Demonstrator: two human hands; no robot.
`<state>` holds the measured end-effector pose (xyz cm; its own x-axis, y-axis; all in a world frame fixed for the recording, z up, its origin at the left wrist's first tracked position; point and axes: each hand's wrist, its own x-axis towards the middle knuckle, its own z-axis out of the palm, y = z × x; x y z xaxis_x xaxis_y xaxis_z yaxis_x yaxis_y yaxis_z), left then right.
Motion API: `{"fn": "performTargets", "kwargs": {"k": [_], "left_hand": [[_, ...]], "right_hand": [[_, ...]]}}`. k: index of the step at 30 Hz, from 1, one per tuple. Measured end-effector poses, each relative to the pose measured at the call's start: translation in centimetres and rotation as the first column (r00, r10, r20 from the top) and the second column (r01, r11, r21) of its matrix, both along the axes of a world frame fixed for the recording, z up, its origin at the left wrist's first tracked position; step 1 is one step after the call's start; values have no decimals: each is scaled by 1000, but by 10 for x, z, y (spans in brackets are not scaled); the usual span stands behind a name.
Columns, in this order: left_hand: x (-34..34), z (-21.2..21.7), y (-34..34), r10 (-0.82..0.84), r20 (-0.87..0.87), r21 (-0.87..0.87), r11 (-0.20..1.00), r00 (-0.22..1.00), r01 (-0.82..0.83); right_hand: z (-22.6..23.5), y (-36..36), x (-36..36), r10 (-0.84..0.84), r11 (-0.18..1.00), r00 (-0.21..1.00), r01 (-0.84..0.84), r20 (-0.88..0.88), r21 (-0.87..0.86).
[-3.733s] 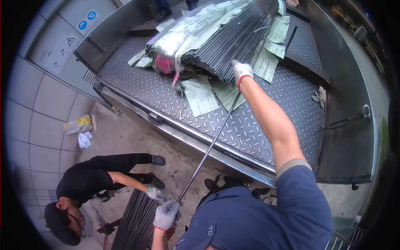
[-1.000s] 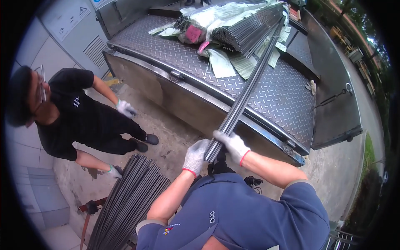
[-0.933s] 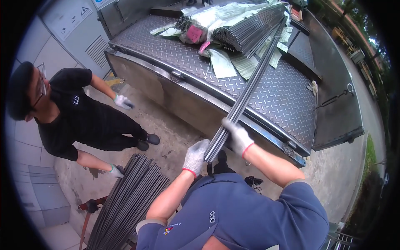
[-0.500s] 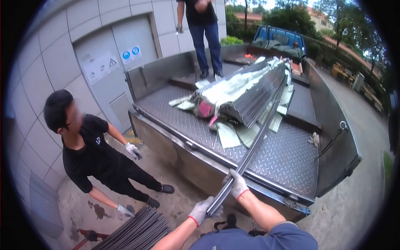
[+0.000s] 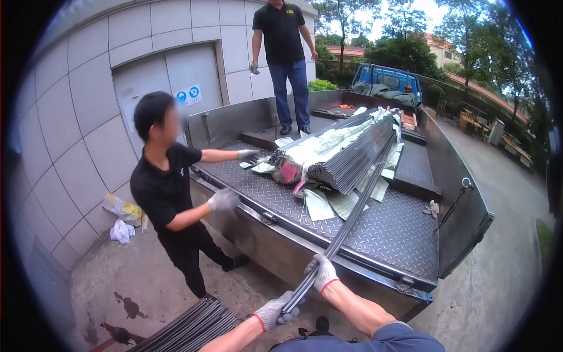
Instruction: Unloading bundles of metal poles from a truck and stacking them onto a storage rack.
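Observation:
Several long dark metal rods (image 5: 342, 233) run in a thin bunch from my hands up over the truck's rear edge and along the bed. My gloved left hand (image 5: 277, 311) is closed round the near end of the bunch. Farther up, just outside the tailgate, my gloved right hand (image 5: 322, 274) also grips it. Beside the rods lies a big stack of similar dark rods (image 5: 353, 161), partly covered by white wrapping (image 5: 322, 144) with pink patches at the near end. Loose pale sheets (image 5: 318, 205) stick out beneath the stack.
A co-worker (image 5: 170, 170) in white gloves stands left, arms over the bed's edge. Another person (image 5: 287, 53) stands on the truck bed (image 5: 399, 243). More dark rods (image 5: 190, 328) lie low at left. A raised side panel (image 5: 469, 217) bounds the bed's right; a glove (image 5: 431, 208) lies near it.
The co-worker at left has straightened from bending by the low rods and now reaches over the truck bed. The person on the bed has lowered one arm. My hands have drawn slightly nearer me, still gripping.

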<state>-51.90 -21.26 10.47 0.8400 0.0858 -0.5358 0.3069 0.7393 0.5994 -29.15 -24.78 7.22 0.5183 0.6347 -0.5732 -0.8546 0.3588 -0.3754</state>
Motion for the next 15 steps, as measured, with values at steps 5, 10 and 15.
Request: {"fn": "performTargets", "kwargs": {"k": [5, 10, 15], "left_hand": [[-96, 31, -11, -17, -62, 100, 995, 998, 23], [-146, 70, -12, 21, -109, 94, 995, 994, -10], [-130, 39, -7, 64, -169, 491, 871, 984, 28]], "right_hand": [[19, -19, -94, 95, 991, 994, -89, 54, -96], [47, -21, -142, 198, 980, 980, -197, -11, 37], [27, -26, -109, 143, 986, 987, -135, -74, 99]]}}
